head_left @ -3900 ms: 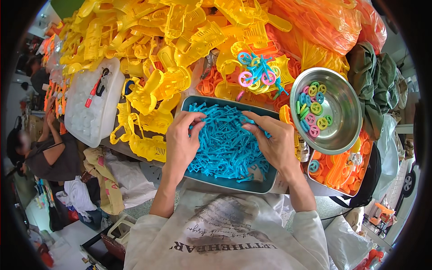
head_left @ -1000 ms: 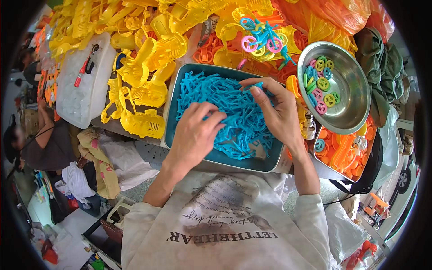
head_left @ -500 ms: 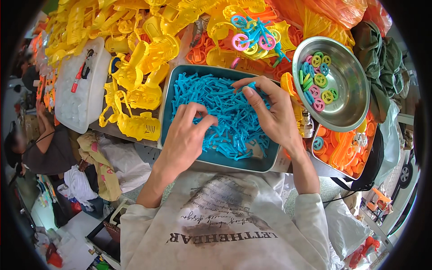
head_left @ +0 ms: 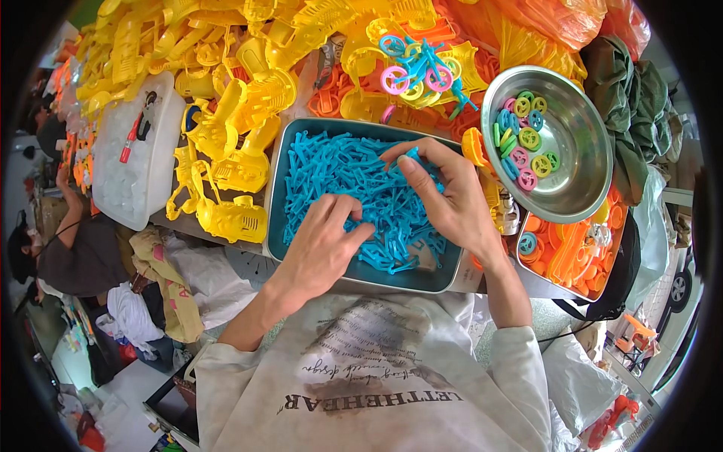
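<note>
A dark metal tray (head_left: 354,284) in front of me holds a heap of small blue plastic pieces (head_left: 324,162). My left hand (head_left: 320,245) dips into the middle of the heap, its fingers curled and thumb close to the index finger; whatever lies between the tips cannot be made out. Over the tray's right side, my right hand (head_left: 459,192) pinches a small blue plastic piece (head_left: 412,154) between thumb and forefinger. A bare patch of tray bottom shows at the lower right of the heap.
To the right stands a steel bowl (head_left: 584,162) with several coloured toy wheels (head_left: 530,138), above a tray of orange parts (head_left: 572,260). Yellow plastic parts (head_left: 233,215) pile up left and behind. Blue toy bikes (head_left: 425,68) lie behind. A whitish box (head_left: 124,177) sits left; another person (head_left: 79,256) is beyond.
My left hand has shifted slightly right and down within the heap. The right hand keeps its pinch nearly in place. The whole view has shifted a little.
</note>
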